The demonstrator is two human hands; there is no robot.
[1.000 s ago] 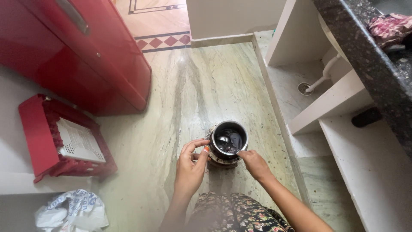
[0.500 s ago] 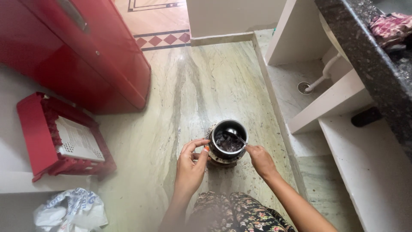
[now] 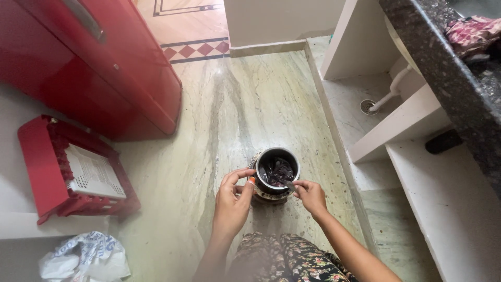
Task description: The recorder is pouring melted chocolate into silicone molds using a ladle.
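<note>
Hands: the left hand (image 3: 233, 201) curls around the side of the steel pot (image 3: 277, 171), thumb and fingers touching its wall. The right hand (image 3: 310, 195) pinches the handle of a spoon (image 3: 283, 180) that dips into the pot.
Pot: it sits upright on the marble floor (image 3: 229, 120), right in front of the person's knees. It rests on a round ring base (image 3: 269, 195). Dark stuff lies inside, but I cannot tell what it is.
Knees: flowered cloth (image 3: 292, 261) covers them, just below the pot.
Left side: a big red fridge (image 3: 94, 62) stands well apart from the pot. A red plastic crate (image 3: 68, 172) lies tipped near it, and a crumpled bag (image 3: 86, 258) lies below the crate.
Right side: white shelves (image 3: 417, 156) stand close to the pot, under a dark stone counter (image 3: 449, 68) with a pink cloth (image 3: 472, 31) on top.
In the way: nothing blocks the pot; the floor beside it has small dark specks.
</note>
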